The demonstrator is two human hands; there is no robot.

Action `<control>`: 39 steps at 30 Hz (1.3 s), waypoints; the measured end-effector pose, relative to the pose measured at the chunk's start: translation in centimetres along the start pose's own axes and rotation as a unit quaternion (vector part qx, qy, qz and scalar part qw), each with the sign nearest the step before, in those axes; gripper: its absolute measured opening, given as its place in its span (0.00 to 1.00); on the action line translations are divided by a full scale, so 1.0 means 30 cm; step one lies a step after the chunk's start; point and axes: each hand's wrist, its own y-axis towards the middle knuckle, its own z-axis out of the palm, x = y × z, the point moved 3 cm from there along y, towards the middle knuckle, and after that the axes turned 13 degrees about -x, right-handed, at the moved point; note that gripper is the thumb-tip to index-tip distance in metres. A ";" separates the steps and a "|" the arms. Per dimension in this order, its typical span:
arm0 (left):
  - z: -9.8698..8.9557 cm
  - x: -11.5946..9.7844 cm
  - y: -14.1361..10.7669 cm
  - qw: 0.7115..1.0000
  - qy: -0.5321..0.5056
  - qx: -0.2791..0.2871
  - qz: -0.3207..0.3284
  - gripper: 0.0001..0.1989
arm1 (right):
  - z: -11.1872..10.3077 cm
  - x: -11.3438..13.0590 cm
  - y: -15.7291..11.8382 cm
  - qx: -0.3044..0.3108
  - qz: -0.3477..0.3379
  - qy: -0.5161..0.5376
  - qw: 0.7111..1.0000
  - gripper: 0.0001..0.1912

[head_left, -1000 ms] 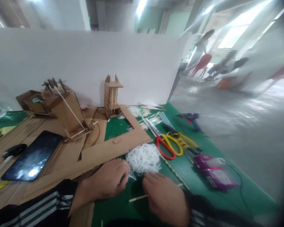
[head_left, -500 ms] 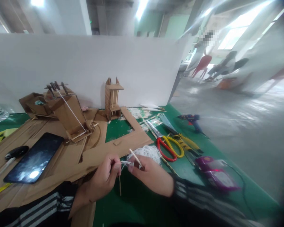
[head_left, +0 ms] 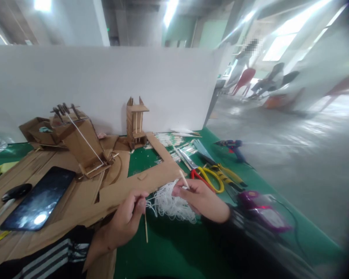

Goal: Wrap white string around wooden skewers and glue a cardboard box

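My left hand (head_left: pixel 128 217) is closed in a pinch on a thin wooden stick (head_left: pixel 146 228) that hangs below the fingers. White string (head_left: pixel 149 202) runs from those fingertips to a loose heap of white string (head_left: pixel 174 207) lying on the green table. Over the right side of this heap, my right hand (head_left: pixel 205 197) is closed around another wooden stick (head_left: pixel 184 179), whose end points up past the thumb. Whether the right fingers also hold string is hidden. Red-and-yellow-handled scissors (head_left: pixel 211 177) lie just behind my right hand.
Cardboard sheets (head_left: pixel 75 209) carry a phone (head_left: pixel 39 199) and a cardboard model (head_left: pixel 81 141) at left. A smaller cardboard frame (head_left: pixel 136 124) stands by the white panel. Pliers (head_left: pixel 229 176), a glue gun (head_left: pixel 234 146) and a purple device (head_left: pixel 263 211) lie at right.
My right hand has moved right and slightly up with its stick, away from my left hand. More of the string heap shows between them. My left hand keeps its pinch.
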 end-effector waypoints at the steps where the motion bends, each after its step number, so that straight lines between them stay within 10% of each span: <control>1: -0.001 -0.003 0.000 1.000 0.006 0.004 0.001 0.11 | -0.006 -0.001 -0.002 0.000 0.007 0.027 1.000 0.20; 9: -0.019 -0.076 0.024 0.981 0.165 0.021 0.104 0.12 | -0.031 -0.007 -0.011 0.047 0.032 0.243 0.968 0.15; 17: -0.011 -0.150 0.041 0.957 0.216 0.027 0.192 0.17 | 0.035 -0.002 -0.039 0.121 0.054 0.202 0.970 0.17; 25: 0.054 -0.226 -0.007 0.994 0.058 0.083 0.030 0.12 | 0.105 -0.021 -0.060 0.120 0.045 0.139 0.982 0.17; 39: 0.032 -0.141 0.005 0.991 -0.089 0.025 -0.098 0.13 | 0.140 -0.036 -0.080 0.105 -0.034 0.022 0.994 0.18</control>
